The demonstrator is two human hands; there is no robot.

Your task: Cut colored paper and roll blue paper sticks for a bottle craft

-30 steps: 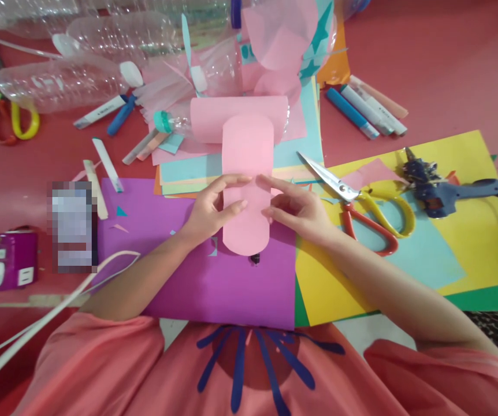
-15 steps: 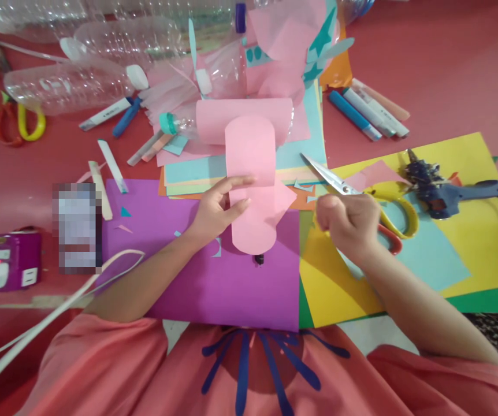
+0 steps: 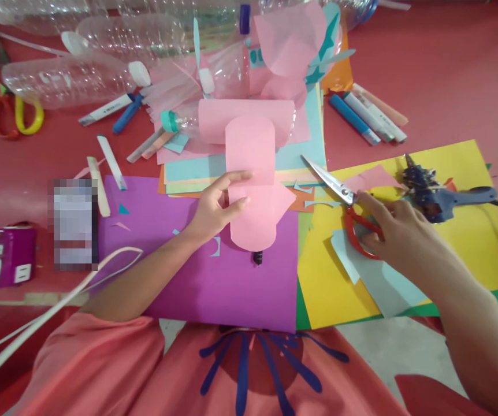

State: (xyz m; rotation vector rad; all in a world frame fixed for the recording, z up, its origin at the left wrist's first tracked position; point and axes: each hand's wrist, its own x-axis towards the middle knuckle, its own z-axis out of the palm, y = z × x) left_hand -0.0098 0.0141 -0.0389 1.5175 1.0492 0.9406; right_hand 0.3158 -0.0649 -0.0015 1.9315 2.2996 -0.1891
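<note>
Resting with thumb and forefinger parted, the left hand (image 3: pixel 215 209) is laid over the left edge of a pink paper strip (image 3: pixel 252 222); whether its other fingers are closed beneath cannot be told. To the strip's right, a pair of scissors (image 3: pixel 326 177) is touched by the curved fingers of the right hand (image 3: pixel 398 228), though a full grip on the handles cannot be confirmed. Half a second ago the right hand was held in a loose fist, nearer the strip; the left hand has been kept in place. Beneath the strip's near half a purple sheet (image 3: pixel 249 294) is spread. Part of a pink-wrapped bottle (image 3: pixel 214 118) is covered by the strip's far end. Farther right of the strip, beyond the right hand, a glue gun (image 3: pixel 433 199) is seen on a yellow sheet (image 3: pixel 327 283). Well left of the strip, a phone (image 3: pixel 73 225) is placed, its screen blurred.
</note>
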